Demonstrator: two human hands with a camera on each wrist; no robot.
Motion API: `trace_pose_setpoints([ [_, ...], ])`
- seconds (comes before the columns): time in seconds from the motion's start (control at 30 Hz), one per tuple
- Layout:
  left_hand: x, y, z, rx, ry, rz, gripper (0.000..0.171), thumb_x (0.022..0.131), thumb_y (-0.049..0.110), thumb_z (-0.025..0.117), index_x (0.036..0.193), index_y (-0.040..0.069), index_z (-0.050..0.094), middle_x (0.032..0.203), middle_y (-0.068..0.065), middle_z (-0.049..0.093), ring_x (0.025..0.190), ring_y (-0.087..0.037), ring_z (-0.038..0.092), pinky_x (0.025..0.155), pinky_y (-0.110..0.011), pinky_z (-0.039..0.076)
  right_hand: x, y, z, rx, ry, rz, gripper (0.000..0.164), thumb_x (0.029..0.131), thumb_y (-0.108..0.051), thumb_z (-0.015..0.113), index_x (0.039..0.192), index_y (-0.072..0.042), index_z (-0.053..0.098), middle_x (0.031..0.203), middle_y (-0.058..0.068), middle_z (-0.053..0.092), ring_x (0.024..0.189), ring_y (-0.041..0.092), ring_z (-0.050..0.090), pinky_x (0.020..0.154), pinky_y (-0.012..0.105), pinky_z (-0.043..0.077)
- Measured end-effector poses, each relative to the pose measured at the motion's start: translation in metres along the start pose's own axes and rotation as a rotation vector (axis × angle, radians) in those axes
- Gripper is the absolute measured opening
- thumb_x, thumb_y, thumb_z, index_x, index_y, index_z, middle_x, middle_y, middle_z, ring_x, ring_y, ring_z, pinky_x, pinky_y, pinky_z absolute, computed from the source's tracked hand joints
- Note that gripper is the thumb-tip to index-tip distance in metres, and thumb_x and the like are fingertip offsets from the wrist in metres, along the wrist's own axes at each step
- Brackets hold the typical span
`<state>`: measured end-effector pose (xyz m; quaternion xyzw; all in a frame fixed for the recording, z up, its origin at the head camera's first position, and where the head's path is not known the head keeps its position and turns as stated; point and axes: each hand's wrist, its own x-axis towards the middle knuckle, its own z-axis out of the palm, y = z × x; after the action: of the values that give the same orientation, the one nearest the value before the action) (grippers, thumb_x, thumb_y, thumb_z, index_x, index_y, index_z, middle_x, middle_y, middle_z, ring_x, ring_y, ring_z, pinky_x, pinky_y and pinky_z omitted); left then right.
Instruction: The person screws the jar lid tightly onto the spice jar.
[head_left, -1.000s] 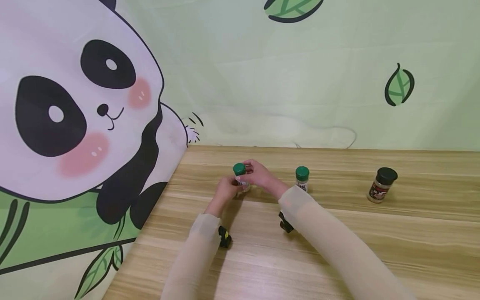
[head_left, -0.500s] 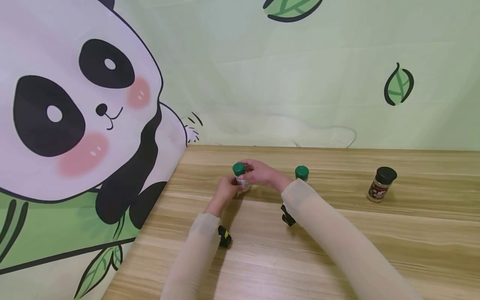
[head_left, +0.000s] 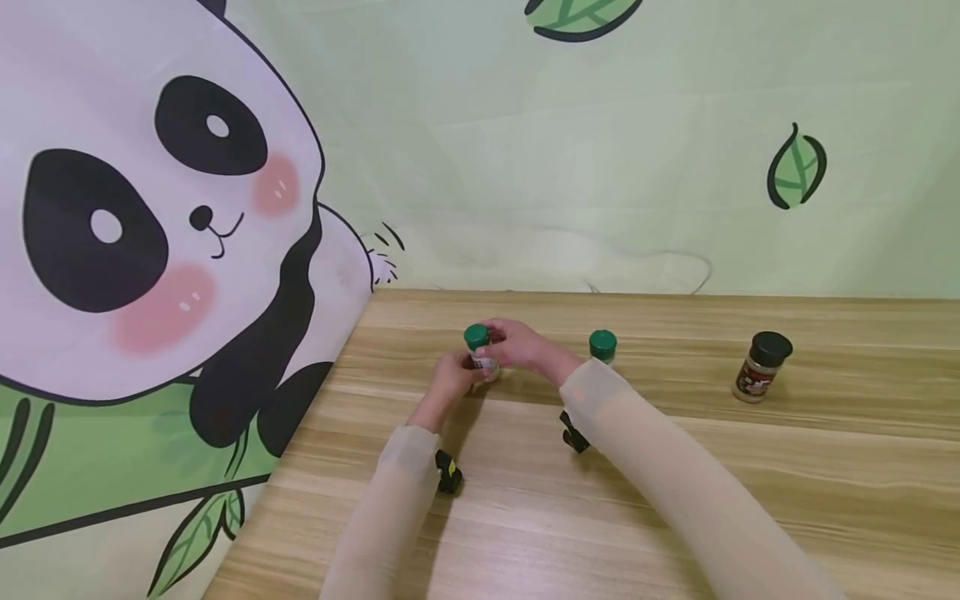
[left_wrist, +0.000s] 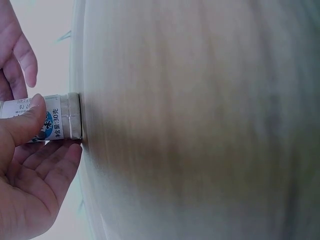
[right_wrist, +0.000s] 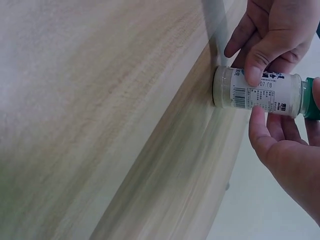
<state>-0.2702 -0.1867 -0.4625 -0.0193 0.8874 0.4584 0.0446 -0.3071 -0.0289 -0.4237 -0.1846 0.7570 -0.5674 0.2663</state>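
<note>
A small clear spice jar (right_wrist: 257,92) with a green cap (head_left: 476,336) and a white printed label stands upright at the left of the table, its base right at the tabletop. My left hand (head_left: 450,379) grips the jar's body, thumb across the label in the left wrist view. From the other side my right hand (head_left: 519,346) holds the upper part, with a fingertip on the green cap (right_wrist: 312,98) and another finger against the label in the right wrist view. The cap looks seated on the jar.
A second green-capped jar (head_left: 602,343) stands behind my right sleeve (head_left: 600,392), its lower body hidden. Farther right is a wider black-capped jar (head_left: 762,367). The wooden table (head_left: 517,525) meets a panda-printed cloth (head_left: 247,333) at left and back.
My right wrist and sleeve have shifted slightly right and up, covering more of the second green-capped jar. The held jar and my left hand stay in place.
</note>
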Motion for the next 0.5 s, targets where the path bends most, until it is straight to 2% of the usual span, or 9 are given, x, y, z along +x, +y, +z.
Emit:
trace_pose_setpoints([
  [0.07, 0.0002, 0.0001, -0.0004, 0.005, 0.003, 0.007, 0.028, 0.094, 0.005, 0.071, 0.119, -0.009, 0.069, 0.123, -0.027, 0.071, 0.113, -0.036, 0.068, 0.098, -0.042, 0.056, 0.0000, -0.0006, 0.0020, 0.013, 0.015, 0.016, 0.053, 0.103, -0.008, 0.059, 0.153, -0.002, 0.041, 0.153, 0.024, 0.048, 0.142, 0.038, 0.048, 0.115, 0.048, 0.046],
  [0.3, -0.0002, 0.0010, -0.0016, 0.003, -0.005, -0.002, 0.029, 0.095, 0.005, 0.070, 0.121, -0.008, 0.068, 0.125, -0.027, 0.070, 0.117, -0.037, 0.067, 0.101, -0.044, 0.055, -0.0012, -0.0008, 0.0051, 0.001, 0.053, 0.015, 0.052, 0.103, -0.010, 0.060, 0.152, -0.002, 0.042, 0.153, 0.025, 0.049, 0.141, 0.038, 0.049, 0.113, 0.048, 0.047],
  [0.5, -0.0007, 0.0009, -0.0016, 0.026, -0.006, 0.008, 0.028, 0.095, 0.007, 0.071, 0.118, -0.007, 0.070, 0.120, -0.026, 0.073, 0.109, -0.034, 0.068, 0.093, -0.040, 0.057, -0.0018, 0.0000, 0.0061, -0.007, 0.071, 0.016, 0.052, 0.103, -0.012, 0.060, 0.151, -0.003, 0.043, 0.151, 0.024, 0.051, 0.140, 0.037, 0.050, 0.113, 0.048, 0.048],
])
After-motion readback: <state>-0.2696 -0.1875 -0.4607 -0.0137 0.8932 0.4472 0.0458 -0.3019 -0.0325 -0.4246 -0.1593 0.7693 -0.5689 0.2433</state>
